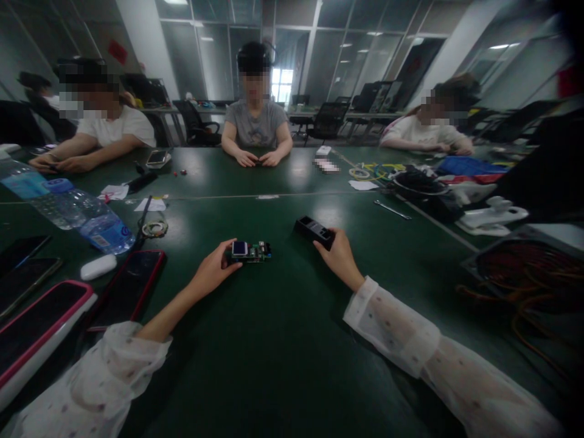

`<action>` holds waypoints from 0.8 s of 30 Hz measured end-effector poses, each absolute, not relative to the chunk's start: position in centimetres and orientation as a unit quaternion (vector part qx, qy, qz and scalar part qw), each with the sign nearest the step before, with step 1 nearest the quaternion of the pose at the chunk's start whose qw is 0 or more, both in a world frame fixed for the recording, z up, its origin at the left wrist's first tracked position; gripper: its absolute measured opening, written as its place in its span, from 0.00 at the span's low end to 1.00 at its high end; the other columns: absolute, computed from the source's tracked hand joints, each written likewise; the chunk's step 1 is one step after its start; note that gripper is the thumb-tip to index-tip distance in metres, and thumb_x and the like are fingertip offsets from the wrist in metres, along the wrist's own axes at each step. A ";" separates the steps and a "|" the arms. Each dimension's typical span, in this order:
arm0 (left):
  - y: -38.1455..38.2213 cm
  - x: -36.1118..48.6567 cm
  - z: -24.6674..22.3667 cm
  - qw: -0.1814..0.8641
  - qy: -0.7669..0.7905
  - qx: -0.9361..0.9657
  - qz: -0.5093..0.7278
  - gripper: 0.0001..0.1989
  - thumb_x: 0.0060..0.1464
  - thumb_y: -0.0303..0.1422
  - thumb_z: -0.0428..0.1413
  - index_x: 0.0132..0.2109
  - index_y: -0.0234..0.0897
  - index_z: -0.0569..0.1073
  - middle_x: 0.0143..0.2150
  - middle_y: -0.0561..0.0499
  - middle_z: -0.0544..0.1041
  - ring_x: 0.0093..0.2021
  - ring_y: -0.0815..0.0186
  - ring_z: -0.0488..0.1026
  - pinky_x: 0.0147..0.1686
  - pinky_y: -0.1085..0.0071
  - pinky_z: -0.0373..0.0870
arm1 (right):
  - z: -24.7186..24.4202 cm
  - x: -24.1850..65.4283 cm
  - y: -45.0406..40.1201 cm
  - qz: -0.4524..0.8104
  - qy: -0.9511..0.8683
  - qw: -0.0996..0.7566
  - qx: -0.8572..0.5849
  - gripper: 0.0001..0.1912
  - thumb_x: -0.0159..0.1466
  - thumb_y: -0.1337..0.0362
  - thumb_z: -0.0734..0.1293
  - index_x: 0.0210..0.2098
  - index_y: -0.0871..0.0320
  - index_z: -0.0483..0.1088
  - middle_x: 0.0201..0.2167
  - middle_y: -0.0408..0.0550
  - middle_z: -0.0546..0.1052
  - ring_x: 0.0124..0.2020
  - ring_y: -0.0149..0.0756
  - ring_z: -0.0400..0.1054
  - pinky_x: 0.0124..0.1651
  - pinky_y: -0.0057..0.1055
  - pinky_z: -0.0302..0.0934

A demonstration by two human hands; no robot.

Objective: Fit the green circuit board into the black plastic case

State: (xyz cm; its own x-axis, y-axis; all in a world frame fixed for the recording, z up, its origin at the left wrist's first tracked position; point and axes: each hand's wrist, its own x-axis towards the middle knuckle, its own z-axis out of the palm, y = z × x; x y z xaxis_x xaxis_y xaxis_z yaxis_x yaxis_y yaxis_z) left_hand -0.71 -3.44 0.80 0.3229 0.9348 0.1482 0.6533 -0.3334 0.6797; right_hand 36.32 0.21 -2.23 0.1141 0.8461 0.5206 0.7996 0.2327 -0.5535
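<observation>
My left hand grips the left end of a small circuit board that carries a little screen and green electronics. Thumb and fingers close on its two long edges. To the right, my right hand holds a black plastic casing with rectangular cut-outs in its face, pinched at its near right end. Board and casing are apart, with green tabletop between them. Both are held low over the table; whether they touch it I cannot tell.
Water bottles, a white earbud case and several phones lie on the left. On the right are a wrench, cables and a metal box with wires. Three people sit across the table, one straight ahead.
</observation>
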 end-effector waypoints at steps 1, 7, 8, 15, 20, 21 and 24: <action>-3.4 -0.7 0.7 0.260 0.515 0.771 0.269 0.32 0.57 0.41 0.55 0.65 0.40 0.55 0.45 0.45 0.73 0.31 0.66 0.69 0.30 0.68 0.66 | -2.3 36.3 0.3 0.021 -0.664 0.420 -0.619 0.32 0.57 0.49 0.67 0.53 0.65 0.60 0.45 0.62 0.69 0.47 0.53 0.66 0.50 0.54 0.62; -3.4 -0.6 0.8 0.247 0.518 0.774 0.266 0.32 0.56 0.41 0.56 0.64 0.40 0.56 0.38 0.49 0.72 0.30 0.65 0.69 0.30 0.68 0.65 | -3.1 36.8 0.9 0.044 -0.614 0.484 -0.621 0.37 0.56 0.47 0.68 0.57 0.62 0.55 0.46 0.58 0.66 0.45 0.48 0.66 0.51 0.52 0.63; -3.4 -0.6 0.9 0.245 0.518 0.775 0.267 0.32 0.56 0.41 0.56 0.64 0.40 0.56 0.37 0.49 0.72 0.30 0.65 0.68 0.30 0.68 0.65 | -3.1 36.9 1.0 0.063 -0.607 0.493 -0.620 0.37 0.56 0.47 0.68 0.57 0.61 0.55 0.45 0.56 0.66 0.44 0.47 0.66 0.50 0.50 0.64; -3.6 -0.5 1.1 0.249 0.517 0.775 0.266 0.32 0.56 0.41 0.56 0.64 0.40 0.56 0.36 0.49 0.72 0.30 0.64 0.68 0.30 0.68 0.65 | -2.7 36.8 0.8 0.108 -0.612 0.509 -0.596 0.38 0.55 0.47 0.70 0.57 0.57 0.55 0.45 0.54 0.67 0.45 0.46 0.67 0.47 0.48 0.66; -3.6 -0.5 1.1 0.249 0.521 0.773 0.265 0.32 0.56 0.41 0.56 0.64 0.40 0.56 0.37 0.49 0.72 0.30 0.64 0.69 0.30 0.68 0.65 | -2.8 36.8 0.8 0.111 -0.623 0.500 -0.591 0.35 0.54 0.50 0.71 0.54 0.59 0.57 0.47 0.58 0.68 0.47 0.49 0.67 0.48 0.49 0.65; -3.6 -0.5 1.1 0.249 0.521 0.773 0.265 0.32 0.56 0.41 0.56 0.64 0.40 0.56 0.38 0.48 0.72 0.31 0.64 0.69 0.30 0.68 0.65 | -2.9 36.9 0.8 0.111 -0.622 0.498 -0.594 0.35 0.54 0.51 0.71 0.53 0.59 0.57 0.47 0.58 0.68 0.47 0.49 0.67 0.49 0.49 0.65; -3.6 -0.5 1.1 0.249 0.522 0.772 0.263 0.32 0.56 0.41 0.56 0.64 0.40 0.56 0.39 0.48 0.73 0.31 0.64 0.69 0.30 0.68 0.65 | -3.2 37.1 1.1 0.107 -0.617 0.489 -0.607 0.34 0.53 0.52 0.72 0.52 0.60 0.58 0.46 0.58 0.69 0.47 0.49 0.67 0.49 0.50 0.65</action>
